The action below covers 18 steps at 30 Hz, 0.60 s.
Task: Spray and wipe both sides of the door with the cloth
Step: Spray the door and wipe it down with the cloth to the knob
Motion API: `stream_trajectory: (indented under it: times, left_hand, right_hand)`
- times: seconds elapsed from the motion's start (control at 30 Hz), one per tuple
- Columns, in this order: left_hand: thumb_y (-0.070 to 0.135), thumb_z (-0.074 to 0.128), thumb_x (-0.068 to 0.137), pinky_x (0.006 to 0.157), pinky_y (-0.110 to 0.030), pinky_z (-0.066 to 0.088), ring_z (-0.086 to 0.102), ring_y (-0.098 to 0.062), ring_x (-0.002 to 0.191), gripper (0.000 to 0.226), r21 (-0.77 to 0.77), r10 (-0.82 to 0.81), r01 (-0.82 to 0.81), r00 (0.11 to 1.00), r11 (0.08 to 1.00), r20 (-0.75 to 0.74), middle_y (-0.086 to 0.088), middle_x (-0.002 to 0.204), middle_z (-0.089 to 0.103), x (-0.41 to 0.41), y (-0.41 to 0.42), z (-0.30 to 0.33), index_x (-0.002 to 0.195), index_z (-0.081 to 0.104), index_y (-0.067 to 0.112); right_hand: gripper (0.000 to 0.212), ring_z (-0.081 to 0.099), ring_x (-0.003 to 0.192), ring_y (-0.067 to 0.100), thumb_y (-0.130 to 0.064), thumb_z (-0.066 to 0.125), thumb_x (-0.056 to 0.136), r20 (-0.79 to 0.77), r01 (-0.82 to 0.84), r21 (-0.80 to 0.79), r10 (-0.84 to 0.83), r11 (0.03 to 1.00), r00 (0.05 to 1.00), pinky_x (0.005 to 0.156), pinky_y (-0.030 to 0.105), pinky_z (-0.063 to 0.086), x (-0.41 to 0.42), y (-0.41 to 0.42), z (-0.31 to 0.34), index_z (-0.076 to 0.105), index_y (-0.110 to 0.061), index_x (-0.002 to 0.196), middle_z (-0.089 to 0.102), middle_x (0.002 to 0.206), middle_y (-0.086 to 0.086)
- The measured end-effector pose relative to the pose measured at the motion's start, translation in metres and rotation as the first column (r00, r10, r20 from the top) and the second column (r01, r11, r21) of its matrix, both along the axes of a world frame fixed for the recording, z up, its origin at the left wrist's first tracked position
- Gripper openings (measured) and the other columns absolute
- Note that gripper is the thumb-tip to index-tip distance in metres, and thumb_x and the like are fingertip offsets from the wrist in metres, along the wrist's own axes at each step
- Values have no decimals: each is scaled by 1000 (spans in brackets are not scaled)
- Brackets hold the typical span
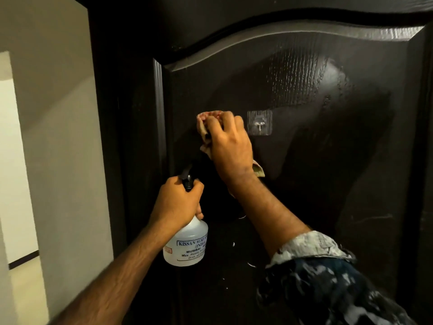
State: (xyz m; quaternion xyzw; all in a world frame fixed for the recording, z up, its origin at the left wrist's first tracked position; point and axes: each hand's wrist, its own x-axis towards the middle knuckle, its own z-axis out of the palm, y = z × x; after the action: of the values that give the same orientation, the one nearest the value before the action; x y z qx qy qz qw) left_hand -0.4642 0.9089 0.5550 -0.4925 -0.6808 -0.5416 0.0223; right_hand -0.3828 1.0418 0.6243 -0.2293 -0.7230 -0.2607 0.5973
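Dark wood-grain door [304, 95], streaked wet; a crumpled pink cloth [206, 120] is pressed against it by the right hand [230, 146], beside a hook [259, 123]. The spray bottle [187, 245] is gripped by the left hand [178, 202].

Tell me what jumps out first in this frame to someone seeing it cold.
The right hand at centre, pressing a crumpled cloth against the dark door. Just below left, the left hand grips the neck of a clear spray bottle. A transparent stick-on hook sits right of the cloth, amid wet streaks on the panel.
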Motion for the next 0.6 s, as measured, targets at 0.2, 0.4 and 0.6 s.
stream_trajectory:
  times: [0.2, 0.4, 0.6]
  left_hand:
    - [35, 53, 106, 64, -26, 49, 72, -14, 51, 58, 22, 66, -68, 997, 997, 50, -9, 54, 75, -18, -9, -6, 60, 72, 5]
    - [39, 54, 105, 79, -33, 57, 74, -15, 56, 57, -49, 32, -33, 999, 998, -23, -6, 52, 75, -10, -12, -21, 61, 72, 8]
    - [38, 56, 104, 87, -37, 60, 74, -13, 56, 54, -60, -35, 32, 998, 998, -52, -5, 52, 75, 17, -7, -16, 63, 75, 8]
  right_hand:
    - [28, 57, 95, 30, -33, 63, 98, 144, -133, 117, 116, 984, 983, 77, 42, 52, -2, 12, -86, 73, -18, 121, 66, 119, 10]
    - [32, 62, 101, 24, -37, 70, 99, 369, -148, -27, 148, 989, 918, 81, 36, 55, 36, 10, -273, 70, -24, 128, 61, 126, 3]
    - [25, 57, 94, 25, -35, 72, 97, 230, -94, 29, 85, 995, 970, 76, 38, 53, 75, 10, -212, 75, -24, 120, 63, 120, 5]
